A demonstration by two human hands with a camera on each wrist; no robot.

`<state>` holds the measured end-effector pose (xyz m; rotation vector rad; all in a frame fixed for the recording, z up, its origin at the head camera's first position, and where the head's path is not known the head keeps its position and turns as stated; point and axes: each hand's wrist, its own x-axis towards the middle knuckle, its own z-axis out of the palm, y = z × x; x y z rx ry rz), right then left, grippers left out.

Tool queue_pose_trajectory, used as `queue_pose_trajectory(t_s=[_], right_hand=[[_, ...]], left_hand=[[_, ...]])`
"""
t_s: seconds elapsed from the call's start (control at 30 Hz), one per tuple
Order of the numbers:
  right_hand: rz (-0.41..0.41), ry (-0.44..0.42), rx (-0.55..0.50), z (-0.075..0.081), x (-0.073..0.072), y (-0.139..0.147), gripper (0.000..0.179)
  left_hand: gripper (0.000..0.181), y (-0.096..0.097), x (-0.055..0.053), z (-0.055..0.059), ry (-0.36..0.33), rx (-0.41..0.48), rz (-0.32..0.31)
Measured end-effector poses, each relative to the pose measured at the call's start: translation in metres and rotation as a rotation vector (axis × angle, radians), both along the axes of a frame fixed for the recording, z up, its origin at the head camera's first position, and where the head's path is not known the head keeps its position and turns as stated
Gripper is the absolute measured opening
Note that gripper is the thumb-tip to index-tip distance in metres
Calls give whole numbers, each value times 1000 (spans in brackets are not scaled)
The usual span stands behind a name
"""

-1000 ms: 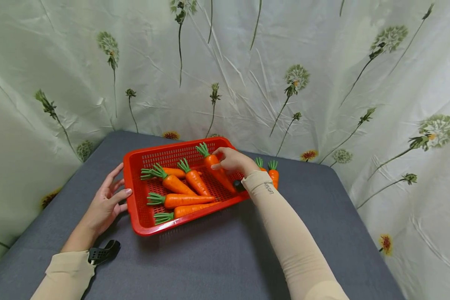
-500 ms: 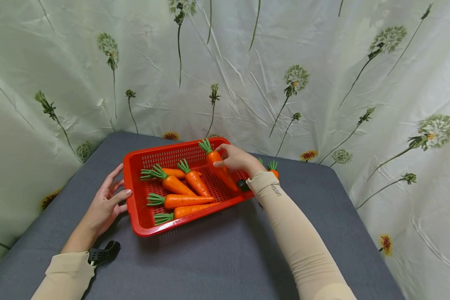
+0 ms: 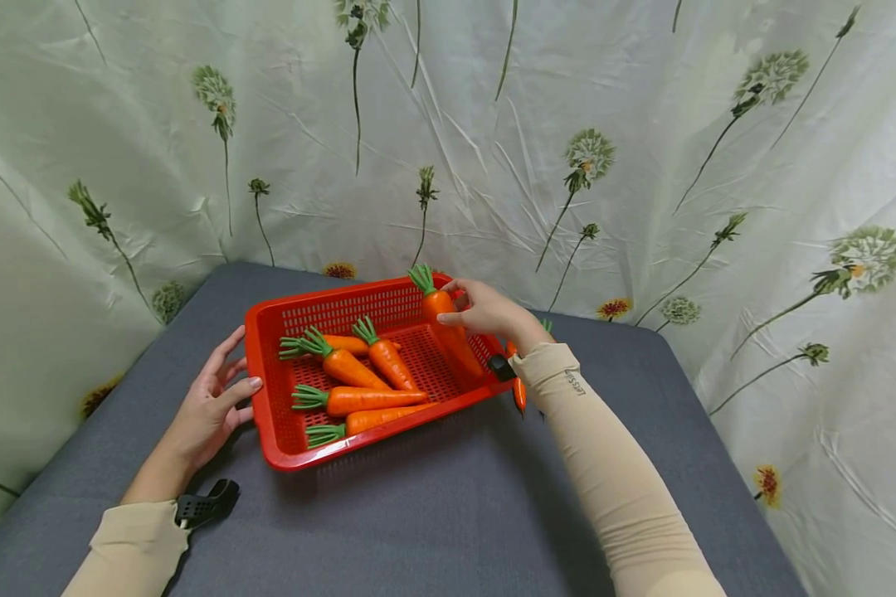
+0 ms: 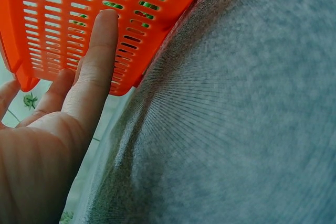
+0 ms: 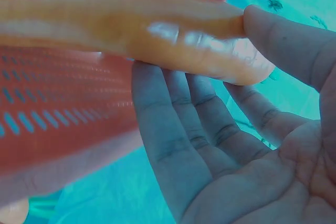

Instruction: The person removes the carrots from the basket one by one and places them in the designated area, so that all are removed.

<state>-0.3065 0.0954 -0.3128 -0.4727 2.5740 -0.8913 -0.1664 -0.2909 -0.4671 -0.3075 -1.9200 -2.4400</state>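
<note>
My right hand (image 3: 489, 313) pinches an orange carrot (image 3: 440, 311) with a green top at the right end of a red perforated basket (image 3: 264, 414). The carrot stands tilted, its tip down toward the basket's right wall. The right wrist view shows the thumb on one side of the held carrot (image 5: 131, 24) and the fingers on the other. My left hand (image 3: 211, 406) rests at the basket's left end. Its fingers reach out straight against the slotted outer wall (image 4: 60, 11) in the left wrist view. Several more carrots (image 3: 388, 361) lie inside the basket, mostly in its left half.
A carrot (image 3: 519, 396) lies on the grey tabletop (image 3: 418, 514) just right of the basket, partly hidden by my right wrist. Another green top shows behind that wrist. A pale curtain (image 3: 493, 149) with dandelion prints hangs behind the table.
My right hand has moved right and slightly toward the back with the carrot, which now stands closer to the basket's right end. The left hand and basket have stayed in place.
</note>
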Motion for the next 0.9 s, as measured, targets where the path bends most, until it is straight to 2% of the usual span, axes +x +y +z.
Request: queue_pose_trajectory(t_s=[0.37,0.7,0.9], right_hand=[[-37,0,-20,10,0,20,56],[-112,-38,-113,17,-2,40,59],[-141,-54,-134,19,-3,52,59]], left_hand=[[81,-1,-1,-2,-7,-11,11],[81,-1,-1,0,-5,1,3],[81,0,-2,1,-3,11,-5]])
